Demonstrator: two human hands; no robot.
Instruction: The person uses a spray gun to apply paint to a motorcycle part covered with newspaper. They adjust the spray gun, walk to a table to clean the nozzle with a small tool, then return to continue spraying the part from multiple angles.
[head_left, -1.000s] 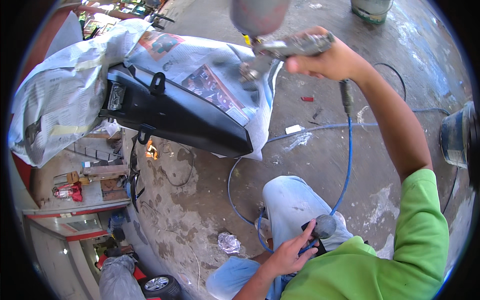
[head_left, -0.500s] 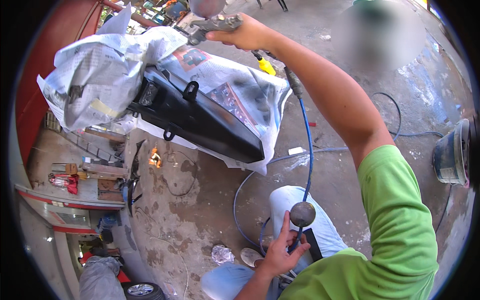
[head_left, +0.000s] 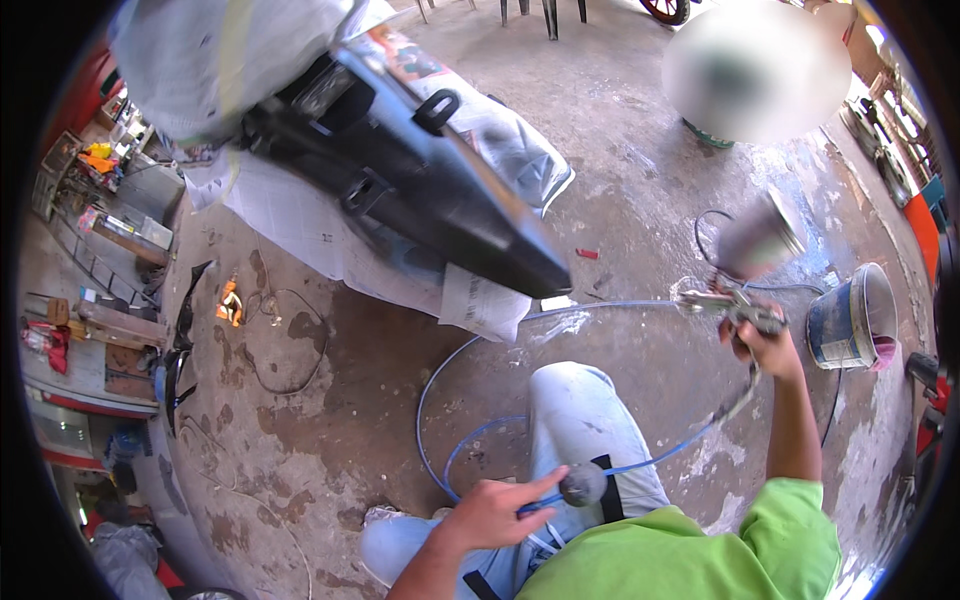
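My right hand (head_left: 765, 345) is wrapped round the handle of a metal spray gun (head_left: 730, 303), out to the right. Its cup (head_left: 760, 235) is smeared by motion. A blue air hose (head_left: 665, 457) runs from the gun's handle to my lap. There my left hand (head_left: 500, 512) is closed on the hose, its forefinger reaching to a round grey thing (head_left: 583, 485) whose kind I cannot make out. Ahead on the left is a long black plastic panel (head_left: 440, 210) with lugs, blurred. Newspaper (head_left: 300, 225) lies beneath it, and a paper-wrapped, taped bulk (head_left: 225, 60) covers its far end.
A blue-and-white bucket (head_left: 840, 325) stands right of my right hand. Loops of hose (head_left: 422, 400) lie on the stained concrete floor (head_left: 350, 440). A small orange object (head_left: 230, 302) and a thin black part (head_left: 183, 340) are on the left. Chair legs (head_left: 550, 18) show at the back.
My right hand has swung the spray gun from above the panel down to the right. My left hand stays at the hose, now more to the left. The whole view has shifted.
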